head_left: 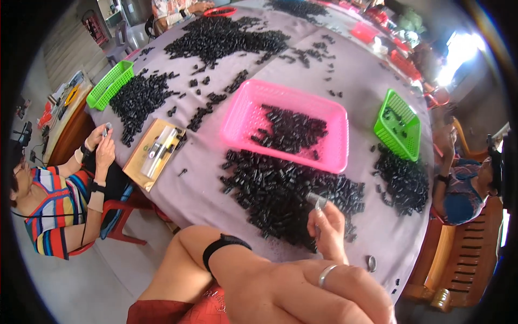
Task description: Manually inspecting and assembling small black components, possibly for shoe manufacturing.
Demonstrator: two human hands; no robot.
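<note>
My right hand (327, 227) is over the near edge of a heap of small black parts (270, 194), its thumb and fingers pinched on a small shiny grey piece (316, 200). Too little of that piece shows to name its kind. Close to the camera, my left hand (318, 294) wears a ring, and a black band circles its wrist. Its fingers bend down past the lower edge, so their tips are hidden. A pink basket (229, 129) partly filled with black parts stands just beyond the heap. A small silver oval piece (372, 263) lies right of my hands.
Co-workers sit at left (54, 205) and right (467, 186). Green baskets (110, 86) (402, 129) stand beside further heaps of black parts. A cardboard tray (141, 162) holds a clear tube. More black parts (221, 40) cover the far cloth.
</note>
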